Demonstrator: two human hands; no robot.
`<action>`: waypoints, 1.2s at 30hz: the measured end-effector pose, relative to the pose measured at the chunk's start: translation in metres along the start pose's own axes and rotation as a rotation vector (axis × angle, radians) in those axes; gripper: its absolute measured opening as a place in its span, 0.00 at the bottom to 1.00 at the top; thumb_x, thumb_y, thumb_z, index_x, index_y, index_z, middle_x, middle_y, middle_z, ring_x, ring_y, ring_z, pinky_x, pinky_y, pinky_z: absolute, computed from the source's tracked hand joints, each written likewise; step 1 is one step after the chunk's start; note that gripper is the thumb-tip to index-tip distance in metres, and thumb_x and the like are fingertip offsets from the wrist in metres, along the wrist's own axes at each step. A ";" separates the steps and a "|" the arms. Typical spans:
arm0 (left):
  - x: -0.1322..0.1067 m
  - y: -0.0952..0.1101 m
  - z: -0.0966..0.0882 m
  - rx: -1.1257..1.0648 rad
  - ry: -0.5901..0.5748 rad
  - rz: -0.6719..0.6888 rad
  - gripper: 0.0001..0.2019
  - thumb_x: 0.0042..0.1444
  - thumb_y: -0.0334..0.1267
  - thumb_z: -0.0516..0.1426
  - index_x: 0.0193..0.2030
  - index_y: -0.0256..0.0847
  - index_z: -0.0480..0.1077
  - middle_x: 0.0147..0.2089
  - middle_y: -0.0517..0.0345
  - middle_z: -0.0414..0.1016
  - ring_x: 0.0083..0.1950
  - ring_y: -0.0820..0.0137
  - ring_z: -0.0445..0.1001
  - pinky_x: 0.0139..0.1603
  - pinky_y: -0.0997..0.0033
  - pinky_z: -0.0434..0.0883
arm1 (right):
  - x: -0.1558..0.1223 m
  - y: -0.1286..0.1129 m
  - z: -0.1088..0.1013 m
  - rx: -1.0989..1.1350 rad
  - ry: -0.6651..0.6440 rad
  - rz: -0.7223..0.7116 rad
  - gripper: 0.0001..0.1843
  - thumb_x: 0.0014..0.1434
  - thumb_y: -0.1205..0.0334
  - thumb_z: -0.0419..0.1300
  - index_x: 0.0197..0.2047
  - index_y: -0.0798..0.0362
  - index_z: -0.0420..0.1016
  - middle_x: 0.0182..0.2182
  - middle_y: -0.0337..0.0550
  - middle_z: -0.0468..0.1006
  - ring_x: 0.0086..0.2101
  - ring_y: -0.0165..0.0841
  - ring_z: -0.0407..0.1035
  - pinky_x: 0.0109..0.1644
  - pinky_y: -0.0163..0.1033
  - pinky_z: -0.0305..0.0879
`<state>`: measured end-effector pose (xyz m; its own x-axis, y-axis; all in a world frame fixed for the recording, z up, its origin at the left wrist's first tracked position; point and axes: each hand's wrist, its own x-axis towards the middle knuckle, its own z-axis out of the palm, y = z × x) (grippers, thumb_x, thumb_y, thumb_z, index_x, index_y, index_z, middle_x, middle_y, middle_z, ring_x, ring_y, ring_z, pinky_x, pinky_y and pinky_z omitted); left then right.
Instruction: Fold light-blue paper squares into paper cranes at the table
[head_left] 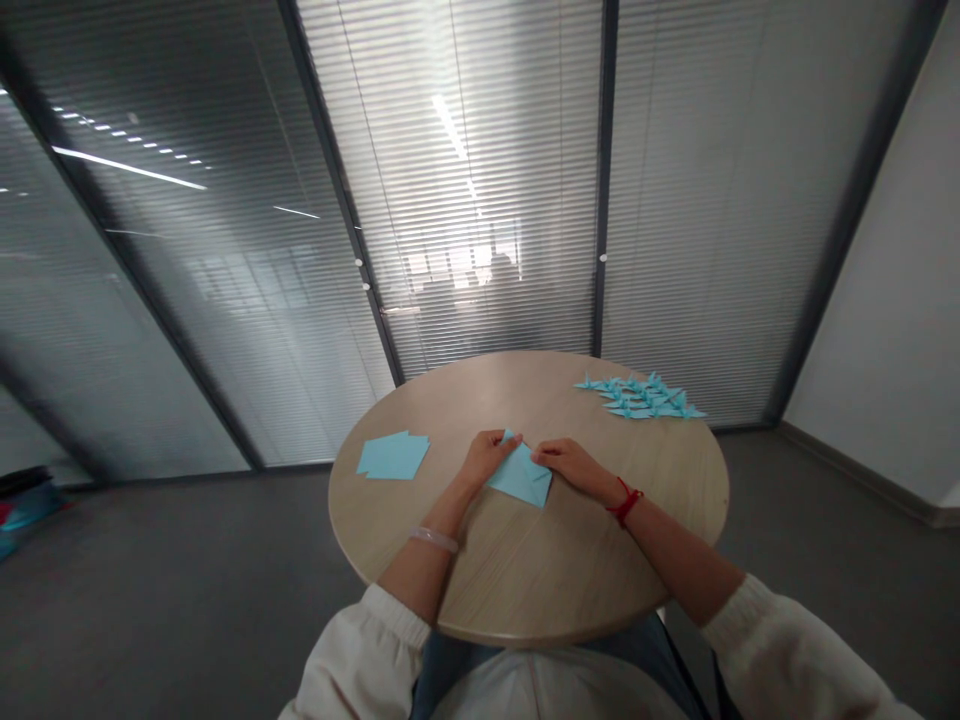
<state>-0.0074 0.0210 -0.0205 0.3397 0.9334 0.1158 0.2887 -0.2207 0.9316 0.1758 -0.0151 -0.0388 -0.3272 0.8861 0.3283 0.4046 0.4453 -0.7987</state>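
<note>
Blue folded paper pinned under both hands, with slips and stray creases the main hazards

Folded paper lying near the middle of the round, wood-grain worktop, a little toward the near rim. Left hand curled over its upper left edge, fingers closed down on the paper in an apparent pinch. Right hand spread across the upper right corner, fingertips on the fold; whether gripping or only pressing, impossible to tell from this view.

Likeliest trouble: uneven pressure between the hands on a smooth surface, letting the paper slide and pulling its edges out of line. Too hard a press at the corner: a crooked crease or a small tear.

Around the folded paper, as the clock's centre: loose blue paper squares at 9 o'clock, close to the left forearm and open to a careless sweep. Small blue origami cranes at 2 o'clock, near the far rim; being light, easily nudged toward the edge by a wide reach of the right arm.
</note>
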 end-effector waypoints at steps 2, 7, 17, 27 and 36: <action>0.001 -0.001 -0.003 0.002 0.052 0.012 0.25 0.39 0.60 0.59 0.23 0.34 0.71 0.17 0.61 0.63 0.20 0.75 0.61 0.20 0.76 0.53 | 0.000 -0.002 -0.001 -0.005 0.010 0.003 0.21 0.53 0.46 0.52 0.20 0.55 0.64 0.19 0.35 0.60 0.24 0.27 0.55 0.29 0.32 0.51; 0.003 -0.002 -0.009 -0.062 0.156 0.036 0.24 0.40 0.58 0.59 0.22 0.34 0.70 0.18 0.62 0.63 0.20 0.76 0.60 0.21 0.77 0.54 | -0.002 -0.010 -0.002 0.004 0.031 0.027 0.19 0.53 0.49 0.52 0.20 0.56 0.67 0.19 0.37 0.66 0.24 0.29 0.59 0.30 0.33 0.53; -0.002 0.005 -0.007 -0.179 0.187 0.038 0.21 0.39 0.54 0.62 0.24 0.32 0.72 0.19 0.60 0.66 0.21 0.77 0.62 0.23 0.77 0.60 | 0.003 0.004 -0.004 -0.040 0.237 0.046 0.17 0.53 0.54 0.51 0.24 0.57 0.72 0.24 0.43 0.74 0.28 0.33 0.66 0.34 0.34 0.57; -0.006 0.005 -0.003 -0.239 -0.118 -0.109 0.21 0.37 0.50 0.66 0.29 0.32 0.75 0.28 0.52 0.76 0.28 0.72 0.73 0.37 0.69 0.71 | 0.006 0.025 -0.008 0.012 0.524 0.109 0.16 0.52 0.53 0.53 0.29 0.56 0.75 0.26 0.43 0.77 0.29 0.35 0.70 0.31 0.35 0.61; -0.010 0.008 -0.004 -0.229 -0.290 -0.098 0.24 0.37 0.53 0.65 0.31 0.31 0.74 0.28 0.54 0.74 0.29 0.72 0.71 0.36 0.72 0.68 | 0.005 0.022 -0.009 -0.090 0.525 0.068 0.15 0.55 0.54 0.52 0.31 0.55 0.75 0.28 0.43 0.77 0.29 0.34 0.69 0.33 0.35 0.61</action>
<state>-0.0119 0.0108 -0.0128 0.5689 0.8209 -0.0495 0.1357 -0.0343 0.9902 0.1906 0.0005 -0.0503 0.1643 0.8483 0.5034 0.4890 0.3732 -0.7884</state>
